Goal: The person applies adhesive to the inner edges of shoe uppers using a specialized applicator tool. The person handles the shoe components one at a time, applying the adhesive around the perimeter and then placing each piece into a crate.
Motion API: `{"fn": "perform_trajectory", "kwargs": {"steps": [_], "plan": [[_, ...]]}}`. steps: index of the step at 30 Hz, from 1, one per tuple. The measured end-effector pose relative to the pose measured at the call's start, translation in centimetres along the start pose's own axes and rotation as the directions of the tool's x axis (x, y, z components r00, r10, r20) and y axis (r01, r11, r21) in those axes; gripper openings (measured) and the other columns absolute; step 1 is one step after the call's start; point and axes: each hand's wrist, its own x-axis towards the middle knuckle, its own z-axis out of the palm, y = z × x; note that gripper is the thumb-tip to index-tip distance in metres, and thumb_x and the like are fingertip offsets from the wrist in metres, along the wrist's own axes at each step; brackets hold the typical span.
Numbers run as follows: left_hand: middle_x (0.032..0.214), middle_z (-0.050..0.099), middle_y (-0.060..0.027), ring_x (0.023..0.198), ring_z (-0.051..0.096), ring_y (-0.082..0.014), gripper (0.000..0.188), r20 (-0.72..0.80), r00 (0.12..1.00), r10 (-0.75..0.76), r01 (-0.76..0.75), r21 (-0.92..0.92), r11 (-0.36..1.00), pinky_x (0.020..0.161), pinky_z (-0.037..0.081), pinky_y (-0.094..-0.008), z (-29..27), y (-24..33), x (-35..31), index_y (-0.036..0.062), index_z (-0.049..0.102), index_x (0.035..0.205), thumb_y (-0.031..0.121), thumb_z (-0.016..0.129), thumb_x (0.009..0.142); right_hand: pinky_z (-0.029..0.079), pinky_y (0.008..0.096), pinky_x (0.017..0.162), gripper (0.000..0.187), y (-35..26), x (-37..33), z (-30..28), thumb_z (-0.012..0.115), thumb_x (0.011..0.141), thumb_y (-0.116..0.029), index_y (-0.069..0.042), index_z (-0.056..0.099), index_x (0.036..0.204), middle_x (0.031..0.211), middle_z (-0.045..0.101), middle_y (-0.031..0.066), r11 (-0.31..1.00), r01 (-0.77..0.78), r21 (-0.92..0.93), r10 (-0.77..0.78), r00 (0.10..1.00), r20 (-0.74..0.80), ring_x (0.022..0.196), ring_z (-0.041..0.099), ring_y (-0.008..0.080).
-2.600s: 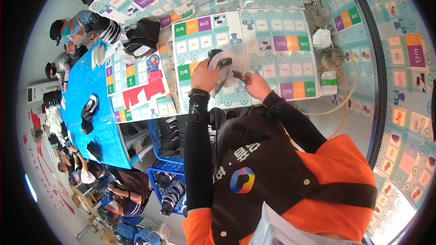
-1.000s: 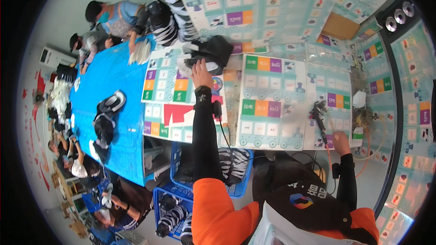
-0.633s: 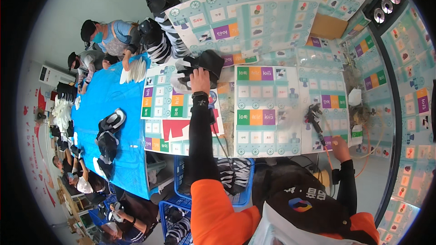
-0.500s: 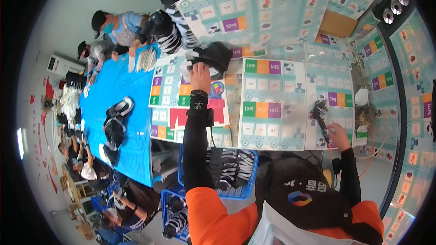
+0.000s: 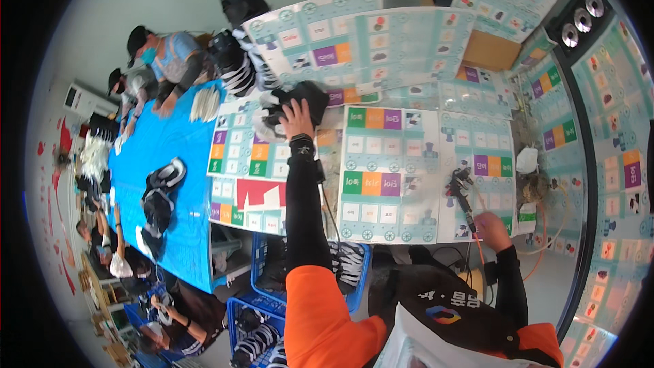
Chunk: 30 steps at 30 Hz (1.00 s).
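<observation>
My left hand (image 5: 298, 120) lies with its fingers spread over a soft black piece with white parts (image 5: 317, 99) near the back of the worktable. I cannot tell whether that piece is a shoe or a cap. Close to the table's front edge is my right hand (image 5: 492, 230), blurred, its fingers hard to make out. Just beyond it on the table rests a dark gun-shaped tool (image 5: 461, 194) with an orange hose. Red sheet pieces (image 5: 262, 193) lie left of my left forearm.
Printed boards (image 5: 392, 184) cover the worktable, and more lean behind it (image 5: 409, 44). A blue-covered table (image 5: 180, 225) at left bears black-and-white pieces (image 5: 158, 204). Blue baskets (image 5: 357, 286) with striped stacks stand below. Several co-workers (image 5: 170, 61) sit around the blue table.
The whole view has shifted. Against the table, my left hand has moved right and farther onto the black piece, its fingers more spread. My right hand has come slightly nearer the front edge.
</observation>
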Motion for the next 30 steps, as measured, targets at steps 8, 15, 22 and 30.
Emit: {"fn": "perform_trajectory", "kwargs": {"steps": [8,15,22,30], "plan": [[0.13,0.063,-0.0141,0.092,0.065,-0.0395,0.044,-0.053,0.957,0.285,-0.279,0.099,0.955,0.073,0.052,-0.0504,9.4,-1.1,2.6,0.0143,0.059,0.137,0.021,0.051,0.095,0.056,0.0431,0.075,0.017,4.1,-11.3,0.1,0.065,0.093,-0.014,-0.001,0.067,0.104,0.1,0.07,0.0186,0.881,-0.426,0.208,0.454,0.884,-0.112,0.089,0.069,0.0364],[0.084,0.069,-0.0073,0.078,0.07,-0.0253,0.011,0.042,0.876,0.481,-0.48,-0.037,0.876,0.061,0.059,-0.0358,-0.6,-6.5,0.9,0.0073,0.067,0.092,0.014,0.058,0.09,0.053,0.0418,0.072,0.017,3.1,-7.5,0.1,0.061,0.097,-0.016,-0.001,0.066,0.103,0.093,0.068,0.019,0.969,-0.245,-0.017,0.244,0.968,-0.056,0.085,0.068,0.036],[0.099,0.063,-0.014,0.085,0.069,-0.0357,0.019,0.263,0.918,0.295,-0.182,-0.381,0.906,0.07,0.057,-0.0475,-15.9,-5.7,-9.1,0.0099,0.064,0.109,0.011,0.054,0.092,0.052,0.0414,0.07,0.016,-2.3,0.3,0.6,0.066,0.094,-0.014,0.0,0.066,0.101,0.089,0.067,0.0176,0.982,-0.056,0.179,0.062,0.998,-0.027,0.082,0.067,0.0359],[0.096,0.062,-0.0126,0.081,0.066,-0.0354,0.042,0.153,0.988,0.018,0.1,-0.731,0.675,0.068,0.054,-0.0462,-22.6,7.0,-24.5,0.0119,0.066,0.13,0.013,0.065,0.088,0.057,0.0376,0.092,0.044,-13.1,9.8,7.7,0.075,0.092,-0.022,-0.006,0.058,0.129,0.127,0.055,0.0121,0.833,0.223,0.506,-0.311,0.946,0.096,0.114,0.061,0.0281]]}}
